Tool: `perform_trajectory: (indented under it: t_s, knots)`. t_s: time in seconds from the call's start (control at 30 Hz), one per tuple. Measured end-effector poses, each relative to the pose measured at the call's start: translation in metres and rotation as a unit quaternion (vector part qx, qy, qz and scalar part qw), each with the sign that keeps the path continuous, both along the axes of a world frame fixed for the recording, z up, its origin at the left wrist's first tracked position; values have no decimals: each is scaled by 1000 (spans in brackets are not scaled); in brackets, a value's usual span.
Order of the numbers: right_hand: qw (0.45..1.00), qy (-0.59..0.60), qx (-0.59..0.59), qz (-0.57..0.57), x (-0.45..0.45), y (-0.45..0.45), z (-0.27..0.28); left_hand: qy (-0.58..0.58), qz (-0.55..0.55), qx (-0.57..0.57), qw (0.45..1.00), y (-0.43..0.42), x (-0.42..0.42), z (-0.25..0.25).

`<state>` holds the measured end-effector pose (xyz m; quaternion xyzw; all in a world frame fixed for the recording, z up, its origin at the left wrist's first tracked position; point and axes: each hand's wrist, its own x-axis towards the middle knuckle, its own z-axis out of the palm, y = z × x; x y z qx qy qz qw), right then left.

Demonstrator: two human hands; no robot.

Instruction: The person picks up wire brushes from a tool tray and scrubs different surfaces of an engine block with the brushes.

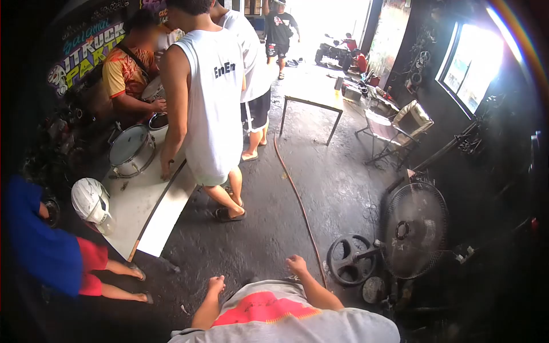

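My left hand (216, 284) is held low in front of my grey and red shirt, its fingers curled in, with nothing seen in it. My right hand (296, 264) hangs a little further forward, also closed, and no object shows in it. Neither hand touches anything. Ahead to the left, a snare drum (132, 150) and a white helmet (91, 201) rest on a white-topped table (162, 228). A person in a white sleeveless shirt (211, 103) stands at that table, one hand near its edge.
A person in orange (123, 74) handles another drum; a person in blue (43, 240) stands left. A hose (297, 197) crosses the floor. Right are a fan (414, 228), a black wheel (351, 260) and a folding chair (394, 128). Further ahead stand a low table (313, 96) and another person (279, 31).
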<state>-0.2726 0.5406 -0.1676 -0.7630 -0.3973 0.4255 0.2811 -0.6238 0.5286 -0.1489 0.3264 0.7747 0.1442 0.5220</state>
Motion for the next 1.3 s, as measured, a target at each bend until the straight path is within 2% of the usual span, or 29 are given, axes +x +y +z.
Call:
perform_trajectory:
  t_s: [0.03,0.1,0.13,0.17,0.2,0.23,0.27,0.3,0.33,0.37,0.4,0.43,0.47,0.5,0.57,0.6,0.63,0.7,0.77,0.83,1.0,1.1,1.17,1.2,1.3]
  knots:
    - [1000,-4,1,1,-6,4,18,-7,9,21,1000,6,0,-9]
    - [992,-55,90,65,-12,29,116,-21,22,45,999,11,7,-10]
    - [970,-150,168,95,-11,48,170,-28,29,36,999,11,12,-3]
    - [966,-104,221,80,-8,66,228,-34,36,26,998,9,14,1]
    - [916,13,400,36,-4,85,265,-34,36,22,998,8,13,-2]
    - [875,-118,459,97,0,91,342,-35,20,7,999,6,12,-9]
    - [822,-106,552,86,-5,97,403,-35,3,-12,999,-1,12,-14]
    - [749,-185,628,103,-3,103,454,-35,-3,-21,999,-8,14,-9]
    - [760,-162,624,79,-6,107,492,-20,-10,-43,999,-7,15,2]
    - [709,-207,668,97,-4,110,529,-4,-18,-63,998,-7,14,8]
    - [630,-222,731,140,5,123,555,-9,-12,-53,998,-9,10,3]
    - [642,-281,705,109,7,120,581,-6,-17,-55,998,-10,5,-8]
    - [574,-424,692,106,14,120,603,-11,-10,-49,999,-9,0,-21]
    - [470,-502,716,118,28,126,616,-17,-1,-41,999,-7,-4,-28]
    - [562,-459,678,118,59,123,630,-15,6,-45,999,-7,-5,-20]
    - [643,-311,693,100,78,121,634,-15,17,-50,998,-8,-5,-17]
    - [693,-265,670,-10,63,107,637,-16,18,-49,999,-8,-6,-17]
    - [733,-215,634,-117,52,76,663,-48,52,-67,995,-16,-8,-19]
    - [709,-238,652,-126,49,67,671,-43,67,-84,993,-22,-8,-16]
    - [664,-299,681,-78,46,69,669,-35,79,-100,991,-22,-11,-20]
    - [547,-442,709,49,25,85,657,-1,28,-97,995,-22,-10,-22]
    - [518,-466,712,92,12,74,627,-2,4,-77,997,-17,-12,-33]
    - [520,-370,760,122,-20,41,588,12,16,98,995,-11,-23,-155]
    - [518,-309,785,141,-35,23,569,51,-12,86,995,4,-15,-151]
    - [503,-181,826,179,-63,6,549,47,-10,18,999,-6,-21,-128]
